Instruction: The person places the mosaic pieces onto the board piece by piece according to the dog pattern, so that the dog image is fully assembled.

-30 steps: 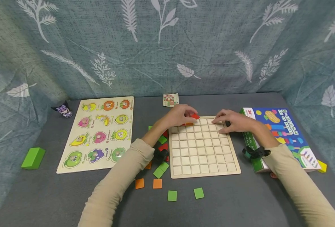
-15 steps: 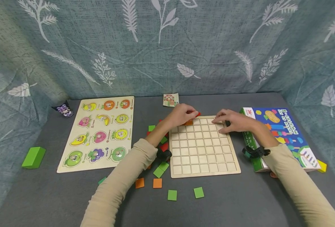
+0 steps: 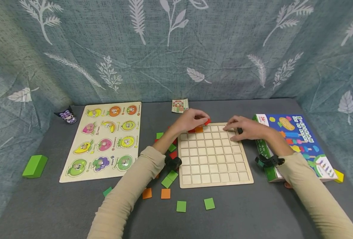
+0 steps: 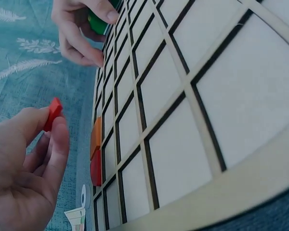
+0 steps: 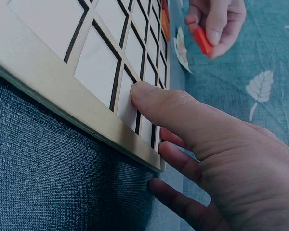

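Observation:
My left hand [image 3: 191, 120] pinches a small red square tile [image 3: 207, 121] between thumb and fingertips, just over the far edge of a wooden grid board [image 3: 212, 160]. In the left wrist view, this tile is tilted and apart from the board. Beside each other in the board's far row lie another red tile [image 4: 95, 168] and an orange tile [image 4: 95, 138]. At the far right corner, my right hand [image 3: 245, 127] rests on the board with fingers loosely extended. Its thumb touches a cell in the right wrist view, and nothing is held.
Several loose green tiles [image 3: 181, 206] and orange tiles [image 3: 165, 193] lie left of and in front of the board. A fruit puzzle board [image 3: 101, 142] is at left, a printed box [image 3: 299, 146] at right. Behind the board lies a small pattern card [image 3: 180, 105].
My left hand has shifted slightly right with the red tile, and the tile's tilt has changed between its fingertips. The right hand stays in place.

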Demonstrator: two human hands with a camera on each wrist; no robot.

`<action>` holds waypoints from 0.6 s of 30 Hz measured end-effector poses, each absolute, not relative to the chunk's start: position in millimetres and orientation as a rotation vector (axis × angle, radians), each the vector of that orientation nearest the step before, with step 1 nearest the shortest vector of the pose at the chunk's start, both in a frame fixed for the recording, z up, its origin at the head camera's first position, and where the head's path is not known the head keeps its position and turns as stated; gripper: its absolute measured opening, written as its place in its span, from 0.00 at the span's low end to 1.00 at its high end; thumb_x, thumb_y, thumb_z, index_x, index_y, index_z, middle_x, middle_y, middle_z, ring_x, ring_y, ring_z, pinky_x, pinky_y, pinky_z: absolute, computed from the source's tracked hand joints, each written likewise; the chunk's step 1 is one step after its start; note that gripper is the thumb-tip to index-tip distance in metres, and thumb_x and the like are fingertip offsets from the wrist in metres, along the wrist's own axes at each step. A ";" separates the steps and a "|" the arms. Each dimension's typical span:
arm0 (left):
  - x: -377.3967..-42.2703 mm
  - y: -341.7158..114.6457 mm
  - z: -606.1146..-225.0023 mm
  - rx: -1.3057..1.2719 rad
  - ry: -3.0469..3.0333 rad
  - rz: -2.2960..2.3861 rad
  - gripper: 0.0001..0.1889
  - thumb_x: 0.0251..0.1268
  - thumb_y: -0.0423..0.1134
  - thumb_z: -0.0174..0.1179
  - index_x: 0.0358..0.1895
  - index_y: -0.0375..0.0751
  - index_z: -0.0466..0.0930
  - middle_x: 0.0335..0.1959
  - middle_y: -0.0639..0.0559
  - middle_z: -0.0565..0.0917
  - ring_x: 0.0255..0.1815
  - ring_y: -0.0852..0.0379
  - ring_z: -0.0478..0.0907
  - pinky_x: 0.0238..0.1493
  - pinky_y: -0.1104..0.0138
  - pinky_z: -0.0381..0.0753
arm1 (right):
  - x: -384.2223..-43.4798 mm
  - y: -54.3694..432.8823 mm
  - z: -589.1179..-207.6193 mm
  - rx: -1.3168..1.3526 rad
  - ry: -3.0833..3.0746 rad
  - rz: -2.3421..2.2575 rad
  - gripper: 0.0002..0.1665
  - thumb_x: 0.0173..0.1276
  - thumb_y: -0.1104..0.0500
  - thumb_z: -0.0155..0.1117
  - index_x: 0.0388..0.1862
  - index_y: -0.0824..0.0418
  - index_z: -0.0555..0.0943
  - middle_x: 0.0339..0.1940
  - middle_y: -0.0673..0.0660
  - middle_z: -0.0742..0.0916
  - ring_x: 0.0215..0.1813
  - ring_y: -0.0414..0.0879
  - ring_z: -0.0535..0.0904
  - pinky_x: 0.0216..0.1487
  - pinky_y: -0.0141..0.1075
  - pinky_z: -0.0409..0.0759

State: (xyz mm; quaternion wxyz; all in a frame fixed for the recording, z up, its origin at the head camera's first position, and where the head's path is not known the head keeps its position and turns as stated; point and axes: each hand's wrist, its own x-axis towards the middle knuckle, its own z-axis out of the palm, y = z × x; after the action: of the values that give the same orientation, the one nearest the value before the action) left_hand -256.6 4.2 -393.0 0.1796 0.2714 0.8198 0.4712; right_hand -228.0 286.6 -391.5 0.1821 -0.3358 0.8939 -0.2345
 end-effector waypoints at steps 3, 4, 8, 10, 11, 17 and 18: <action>-257.2 5.5 -393.8 0.822 2.332 1.237 0.13 0.74 0.36 0.52 0.53 0.38 0.82 0.50 0.43 0.84 0.48 0.50 0.80 0.47 0.66 0.79 | -227.5 286.2 -391.2 -0.946 2.523 -0.664 0.27 0.65 0.56 0.68 0.61 0.62 0.78 0.56 0.62 0.76 0.54 0.54 0.74 0.51 0.49 0.73; -257.4 6.6 -394.0 0.847 2.344 1.183 0.13 0.74 0.36 0.52 0.53 0.38 0.82 0.51 0.44 0.84 0.49 0.50 0.79 0.49 0.66 0.78 | -227.3 286.4 -391.4 -0.944 2.523 -0.661 0.27 0.65 0.55 0.68 0.61 0.62 0.78 0.56 0.62 0.76 0.54 0.54 0.74 0.51 0.49 0.73; -258.3 12.1 -394.9 0.961 2.390 0.958 0.14 0.73 0.36 0.51 0.55 0.38 0.82 0.52 0.44 0.81 0.51 0.50 0.76 0.49 0.65 0.75 | -226.5 287.0 -391.3 -0.931 2.521 -0.652 0.27 0.65 0.54 0.67 0.62 0.62 0.78 0.57 0.62 0.76 0.54 0.54 0.73 0.51 0.49 0.73; -258.5 14.5 -395.3 1.000 2.410 0.881 0.14 0.73 0.36 0.52 0.55 0.39 0.82 0.51 0.43 0.81 0.50 0.50 0.75 0.48 0.65 0.74 | -226.6 286.9 -390.9 -0.924 2.518 -0.652 0.27 0.65 0.54 0.67 0.62 0.61 0.78 0.57 0.62 0.76 0.54 0.54 0.73 0.51 0.49 0.73; -258.5 15.3 -395.5 1.009 2.417 0.862 0.14 0.73 0.36 0.52 0.55 0.39 0.82 0.50 0.43 0.81 0.49 0.50 0.75 0.48 0.65 0.74 | -226.8 286.9 -390.8 -0.922 2.516 -0.656 0.27 0.65 0.54 0.67 0.62 0.61 0.78 0.58 0.62 0.76 0.54 0.54 0.73 0.51 0.49 0.73; -257.1 16.2 -396.3 1.058 2.467 0.814 0.13 0.72 0.35 0.55 0.52 0.38 0.84 0.48 0.44 0.81 0.49 0.52 0.75 0.47 0.66 0.75 | -228.5 287.5 -390.8 -0.932 2.511 -0.666 0.27 0.65 0.54 0.68 0.62 0.61 0.78 0.58 0.62 0.76 0.54 0.54 0.73 0.51 0.49 0.73; -256.5 15.9 -396.5 1.059 2.468 0.815 0.13 0.71 0.36 0.55 0.52 0.39 0.84 0.48 0.44 0.80 0.48 0.52 0.74 0.45 0.67 0.75 | -228.7 287.7 -390.8 -0.935 2.510 -0.668 0.27 0.65 0.55 0.68 0.62 0.61 0.78 0.57 0.62 0.76 0.54 0.54 0.73 0.51 0.49 0.73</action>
State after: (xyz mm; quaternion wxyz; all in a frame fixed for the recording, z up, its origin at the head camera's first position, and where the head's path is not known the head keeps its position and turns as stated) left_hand -256.5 15.9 -396.5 0.1667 0.3719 0.8671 0.2865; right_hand -228.7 287.7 -390.8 0.1893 -0.3325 0.8929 -0.2376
